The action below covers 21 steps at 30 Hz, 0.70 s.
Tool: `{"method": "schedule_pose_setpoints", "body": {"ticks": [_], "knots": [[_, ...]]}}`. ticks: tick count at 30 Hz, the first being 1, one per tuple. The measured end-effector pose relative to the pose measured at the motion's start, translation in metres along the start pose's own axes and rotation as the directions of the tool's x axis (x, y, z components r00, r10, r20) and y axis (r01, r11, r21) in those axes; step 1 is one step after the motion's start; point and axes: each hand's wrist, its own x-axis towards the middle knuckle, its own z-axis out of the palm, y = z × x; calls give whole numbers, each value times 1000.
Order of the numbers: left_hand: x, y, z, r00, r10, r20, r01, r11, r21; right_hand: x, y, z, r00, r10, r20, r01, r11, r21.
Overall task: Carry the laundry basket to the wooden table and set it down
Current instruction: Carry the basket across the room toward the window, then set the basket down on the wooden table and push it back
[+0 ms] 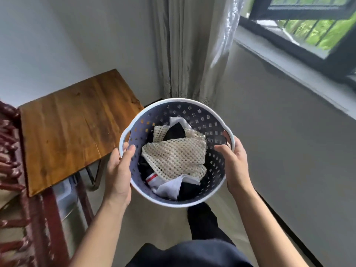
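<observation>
Plastic laundry basket (pixel 210 120) upright, handles left-right.

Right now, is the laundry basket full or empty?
Partly full. The laundry basket holds a cream mesh garment over dark and white clothes, well below the rim; its perforated inner walls show above the pile.

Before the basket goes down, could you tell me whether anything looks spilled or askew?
Nothing stands out: the clothes sit inside the laundry basket, both hands grip its rim, and the wooden table looks bare.
</observation>
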Motion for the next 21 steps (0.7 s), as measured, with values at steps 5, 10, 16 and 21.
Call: {"method": "schedule_pose_setpoints", "body": {"ticks": [5,10,16,21], "knots": [[88,8,7,991,-24,-131,25,1000,5,103,-9,71,991,40,128,-34,998,-49],[144,36,-17,947,-14,-322,7,1000,-22,177,-37,163,937,63,343,-23,993,-119],[178,55,-71,854,-118,-506,64,991,-121,211,-50,278,836,96,541,39,972,-233],[223,63,-126,819,-185,-543,89,976,-198,214,-36,367,780,160,605,59,943,-326]]}}
